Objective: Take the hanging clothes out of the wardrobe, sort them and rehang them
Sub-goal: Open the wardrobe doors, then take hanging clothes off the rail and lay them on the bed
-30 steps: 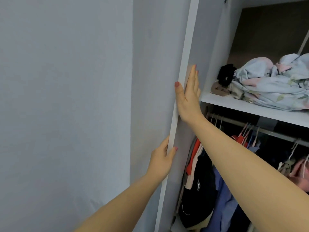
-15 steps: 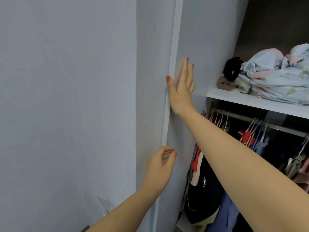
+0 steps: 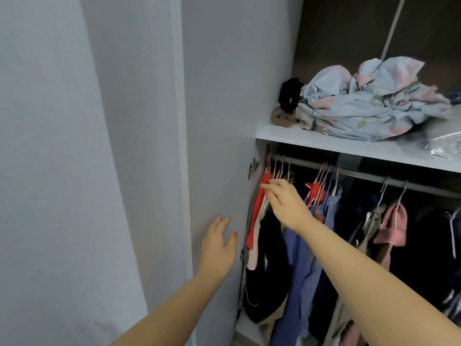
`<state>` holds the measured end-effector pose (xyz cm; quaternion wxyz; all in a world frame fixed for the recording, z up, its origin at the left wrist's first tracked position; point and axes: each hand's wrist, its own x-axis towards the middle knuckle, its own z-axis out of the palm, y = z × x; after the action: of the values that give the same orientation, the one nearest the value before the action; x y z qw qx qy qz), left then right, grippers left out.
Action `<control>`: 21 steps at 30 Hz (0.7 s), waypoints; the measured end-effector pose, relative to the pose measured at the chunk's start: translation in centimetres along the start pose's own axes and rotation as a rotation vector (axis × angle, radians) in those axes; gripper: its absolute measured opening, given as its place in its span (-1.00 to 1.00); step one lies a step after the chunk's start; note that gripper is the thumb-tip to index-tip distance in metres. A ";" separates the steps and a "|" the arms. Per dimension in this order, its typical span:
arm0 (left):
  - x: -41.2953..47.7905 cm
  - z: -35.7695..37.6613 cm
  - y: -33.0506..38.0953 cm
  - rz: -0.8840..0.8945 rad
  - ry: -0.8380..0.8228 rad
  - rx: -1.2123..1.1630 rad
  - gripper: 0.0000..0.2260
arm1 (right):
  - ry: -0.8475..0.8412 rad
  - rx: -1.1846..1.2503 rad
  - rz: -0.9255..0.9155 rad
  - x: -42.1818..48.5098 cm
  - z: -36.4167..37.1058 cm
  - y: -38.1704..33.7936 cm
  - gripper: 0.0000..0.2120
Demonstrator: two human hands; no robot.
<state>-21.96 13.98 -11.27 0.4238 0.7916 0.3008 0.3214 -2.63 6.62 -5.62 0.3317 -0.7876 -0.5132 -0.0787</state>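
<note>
The hanging clothes [image 3: 299, 258] crowd the rail [image 3: 361, 174] under the wardrobe shelf [image 3: 324, 146]. The left hand [image 3: 219, 248] lies flat on the open door [image 3: 219, 121], its grip open, fingers straight. The right hand [image 3: 287, 203] is at the leftmost hangers [image 3: 282, 166], beside a red garment [image 3: 256, 216]. I cannot tell whether its grip holds one. Crumpled floral fabric [image 3: 374, 103] lies on the shelf.

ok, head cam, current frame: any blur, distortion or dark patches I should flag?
Head view: fisheye bows the door edges on the left; the right hand smears slightly at its fingertips by the hangers; under the shelf it is dim, so the dark clothes merge into shadow; the bundle above is well lit; the plastic bag at the right edge shows glare.
</note>
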 end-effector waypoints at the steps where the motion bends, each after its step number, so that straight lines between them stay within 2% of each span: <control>1: 0.4 1.0 0.1 -0.002 -0.002 0.005 -0.61 | -0.013 -0.046 0.072 -0.8 -0.3 2.7 -0.71; 4: 1.9 4.4 0.4 0.018 -0.032 0.005 -0.72 | -0.061 -0.183 0.284 -3.0 -2.0 9.4 -0.76; 7: 3.7 8.0 0.7 0.038 -0.084 0.023 -0.88 | -0.039 -0.254 0.404 -3.8 -3.8 14.2 -0.72; 10: 6.1 12.1 1.6 0.086 -0.111 0.077 -0.85 | -0.038 -0.266 0.455 -3.0 -4.9 18.2 -0.66; 15: 10.8 19.5 4.2 0.143 -0.176 0.130 -0.87 | -0.059 -0.196 0.518 -1.2 -6.0 24.0 -0.82; 21: 14.6 26.9 5.9 0.045 -0.217 0.140 -0.84 | -0.110 -0.134 0.550 -1.3 -7.2 29.7 -0.86</control>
<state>8.67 9.35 -14.13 0.3902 0.8559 0.2571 0.2217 23.85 -6.23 -13.80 0.2594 -0.9206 -0.2911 0.0233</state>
